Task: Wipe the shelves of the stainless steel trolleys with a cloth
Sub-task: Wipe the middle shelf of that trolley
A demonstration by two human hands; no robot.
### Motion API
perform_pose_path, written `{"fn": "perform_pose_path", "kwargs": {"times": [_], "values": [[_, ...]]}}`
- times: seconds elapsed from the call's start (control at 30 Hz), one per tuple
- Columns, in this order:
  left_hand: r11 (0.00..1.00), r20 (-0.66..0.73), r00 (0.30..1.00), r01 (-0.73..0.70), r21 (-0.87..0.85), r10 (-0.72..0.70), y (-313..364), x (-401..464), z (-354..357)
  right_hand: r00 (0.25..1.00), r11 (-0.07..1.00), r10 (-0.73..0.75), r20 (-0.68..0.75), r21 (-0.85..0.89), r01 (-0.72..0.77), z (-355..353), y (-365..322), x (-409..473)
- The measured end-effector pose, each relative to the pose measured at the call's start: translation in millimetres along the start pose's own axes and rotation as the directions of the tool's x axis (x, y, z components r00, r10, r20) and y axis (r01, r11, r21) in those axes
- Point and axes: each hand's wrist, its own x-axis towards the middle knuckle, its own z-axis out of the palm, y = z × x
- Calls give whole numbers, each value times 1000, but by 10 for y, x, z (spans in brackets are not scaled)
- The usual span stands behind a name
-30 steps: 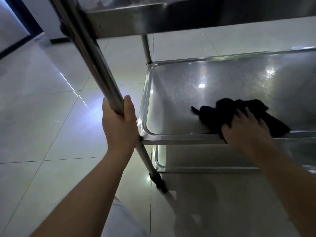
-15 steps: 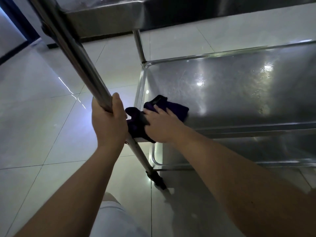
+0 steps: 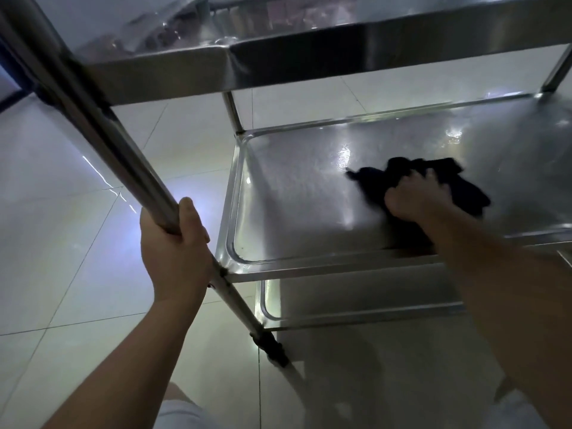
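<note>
The dark cloth (image 3: 433,184) lies crumpled on the trolley's middle shelf (image 3: 294,205), right of its centre, under the right hand (image 3: 414,196), whose fingers curl into it in a closed grip. The steel is glossy and carries bright glints (its edges are blurred). The left hand (image 3: 173,243) has its grip wrapped around the slanted post (image 3: 102,125) at the near left corner, above a pale tiled floor (image 3: 62,212).
</note>
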Motion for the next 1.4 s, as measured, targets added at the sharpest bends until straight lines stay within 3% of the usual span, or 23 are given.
{"fn": "perform_pose_path", "kwargs": {"times": [0.07, 0.17, 0.27, 0.37, 0.43, 0.5, 0.57, 0.67, 0.73, 0.83, 0.93, 1.03, 1.13, 1.27, 1.4], "values": [[1000, -5, 1000, 2, 1, -2, -23, 12, 4, 971, 971, -237, -28, -39, 236, 163, -572, -206], [1000, 0, 1000, 3, -4, -3, -59, 27, -6, 803, 802, -596, 3, -42, 595, 481, -1587, -638], [1000, -8, 1000, -12, 14, 12, -83, 53, -17, 660, 667, -745, 98, 86, 740, 621, -2247, -889], [999, -21, 1000, -18, 30, 18, -87, 91, -8, 653, 672, -739, 164, 115, 731, 588, -2288, -733], [1000, -17, 1000, -20, 22, 20, -79, 90, -7, 727, 738, -675, 124, 123, 664, 485, -2059, -486], [1000, -6, 1000, -24, 5, 24, -76, 68, -11, 861, 859, -508, 36, 99, 502, 317, -1690, -117], [1000, -7, 1000, -29, -8, 29, -77, 46, -13, 971, 968, -237, -21, 83, 238, 111, -1218, 303], [999, -17, 1000, -6, -38, 6, -72, 28, 17, 992, 990, 122, -15, 76, -120, -89, -558, 692], [999, -28, 1000, -7, -37, 6, -82, 15, 23, 982, 983, 186, -29, 2, -186, -40, -410, 720], [999, -32, 999, -7, -31, 6, -83, 22, 31, 988, 990, 138, -71, -16, -140, 120, -556, 461], [999, -36, 999, 16, -40, -17, -96, 44, 35, 987, 990, -143, -71, -17, 142, 299, -1015, -115], [999, -25, 999, 28, -23, -29, -104, 61, 29, 849, 849, -528, 1, 11, 528, 538, -1514, -863], [999, -10, 1000, 22, -24, -23, -111, 71, -9, 705, 707, -706, 60, 30, 706, 704, -1579, -1329], [1000, 33, 999, -7, -21, 8, -107, 63, -26, 774, 774, -633, -2, 33, 632, 572, -953, -1171], [999, 41, 999, -12, -40, 14, -87, 56, -18, 936, 934, -345, -76, 68, 350, 200, 234, -722]]}}
